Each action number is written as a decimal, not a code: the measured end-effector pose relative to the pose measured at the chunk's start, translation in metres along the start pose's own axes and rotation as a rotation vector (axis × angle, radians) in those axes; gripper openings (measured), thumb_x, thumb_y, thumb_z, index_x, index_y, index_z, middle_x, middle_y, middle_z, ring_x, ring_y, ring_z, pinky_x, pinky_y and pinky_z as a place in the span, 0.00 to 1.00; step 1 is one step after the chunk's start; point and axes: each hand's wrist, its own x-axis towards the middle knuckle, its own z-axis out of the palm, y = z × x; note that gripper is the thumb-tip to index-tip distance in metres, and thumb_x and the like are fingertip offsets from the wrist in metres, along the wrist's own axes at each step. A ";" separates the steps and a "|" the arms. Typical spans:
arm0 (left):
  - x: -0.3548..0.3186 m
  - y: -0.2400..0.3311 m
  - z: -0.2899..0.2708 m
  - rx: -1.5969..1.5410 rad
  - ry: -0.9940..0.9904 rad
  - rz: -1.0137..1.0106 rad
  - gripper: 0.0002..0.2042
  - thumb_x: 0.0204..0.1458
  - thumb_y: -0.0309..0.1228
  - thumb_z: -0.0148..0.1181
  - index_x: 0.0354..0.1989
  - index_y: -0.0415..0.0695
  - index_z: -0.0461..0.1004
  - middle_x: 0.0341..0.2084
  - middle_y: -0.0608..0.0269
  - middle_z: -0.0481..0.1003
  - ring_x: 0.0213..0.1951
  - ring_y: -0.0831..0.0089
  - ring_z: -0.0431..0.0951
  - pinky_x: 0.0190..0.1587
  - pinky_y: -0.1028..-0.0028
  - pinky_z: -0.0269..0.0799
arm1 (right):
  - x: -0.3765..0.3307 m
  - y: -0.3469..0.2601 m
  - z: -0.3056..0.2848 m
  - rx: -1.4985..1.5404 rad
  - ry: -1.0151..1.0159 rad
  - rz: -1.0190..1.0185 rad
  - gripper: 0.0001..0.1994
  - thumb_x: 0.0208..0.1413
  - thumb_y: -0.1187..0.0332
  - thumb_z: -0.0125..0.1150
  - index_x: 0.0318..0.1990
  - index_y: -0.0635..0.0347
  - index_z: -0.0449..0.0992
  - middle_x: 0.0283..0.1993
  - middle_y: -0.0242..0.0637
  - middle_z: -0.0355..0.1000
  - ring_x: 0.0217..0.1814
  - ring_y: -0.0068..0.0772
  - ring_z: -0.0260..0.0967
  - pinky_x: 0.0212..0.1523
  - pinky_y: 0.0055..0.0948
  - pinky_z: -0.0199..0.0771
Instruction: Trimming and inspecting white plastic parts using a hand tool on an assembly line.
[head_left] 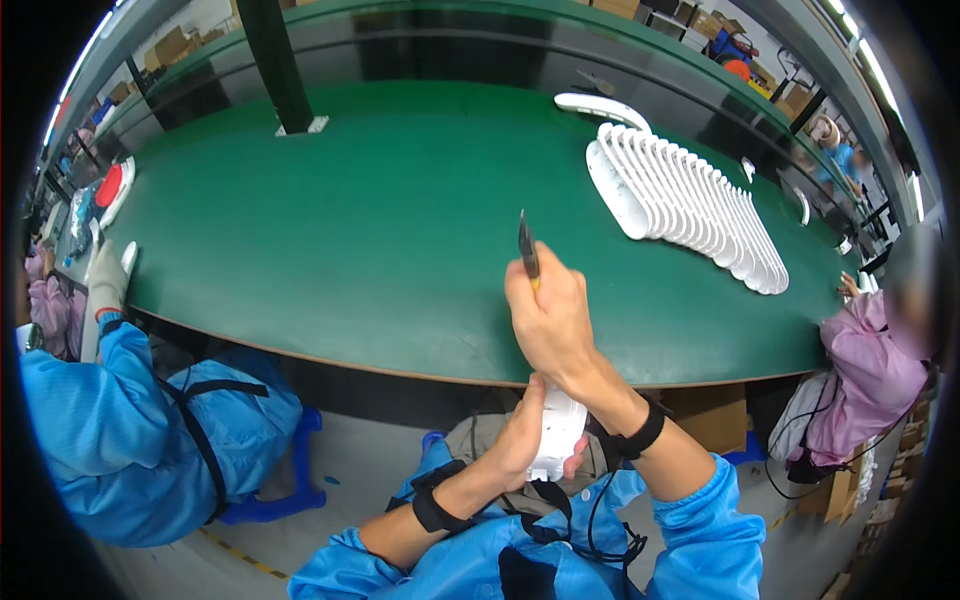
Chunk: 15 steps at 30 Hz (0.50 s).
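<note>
Fingers of the right hand (548,318) curled tight around a slim dark pointed tool (527,246), tip up above the knuckles; fingers of the left hand (520,440) wrapped round a white plastic part (556,430), thumb on the near face, fingertips showing pink at its lower right edge; both grips closed, none slack. Part held low in the lap, just below the near edge of the green table (330,220), partly hidden under the right wrist; black straps on both wrists, blue sleeves beneath.

Likely light and rigid, a smooth moulded shell (so probably a little slippery in bare fingers); best gripped across its narrow sides, as now, leaving the face open to the tool; thin edges perhaps prone to scratching or cracking under the point.

Further out on the table, a fanned stack of white parts (690,205) leaning in a long row toward the right, one loose white piece (600,108) beyond it. Left, a co-worker in blue with a gloved hand (106,282) at the table edge; right, another person in pink (875,365).
</note>
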 end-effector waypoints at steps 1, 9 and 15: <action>0.000 0.001 0.000 0.020 0.024 -0.016 0.31 0.56 0.56 0.21 0.33 0.39 0.63 0.16 0.58 0.68 0.13 0.71 0.69 0.14 0.75 0.68 | -0.002 -0.001 -0.003 0.030 -0.045 -0.044 0.09 0.53 0.71 0.44 0.24 0.65 0.61 0.12 0.35 0.57 0.13 0.24 0.53 0.16 0.28 0.54; -0.001 0.002 -0.005 0.108 0.028 0.019 0.29 0.57 0.54 0.20 0.38 0.40 0.63 0.17 0.57 0.68 0.15 0.71 0.70 0.16 0.74 0.68 | -0.044 0.013 -0.031 0.823 -0.010 -0.074 0.08 0.55 0.73 0.40 0.24 0.60 0.56 0.15 0.28 0.52 0.17 0.17 0.46 0.18 0.21 0.48; 0.000 0.000 -0.008 0.180 0.000 0.035 0.28 0.56 0.55 0.19 0.42 0.42 0.59 0.18 0.57 0.69 0.15 0.69 0.71 0.16 0.74 0.69 | -0.044 0.018 -0.024 0.600 -0.073 0.015 0.09 0.55 0.71 0.45 0.24 0.61 0.60 0.19 0.27 0.57 0.22 0.17 0.50 0.22 0.21 0.53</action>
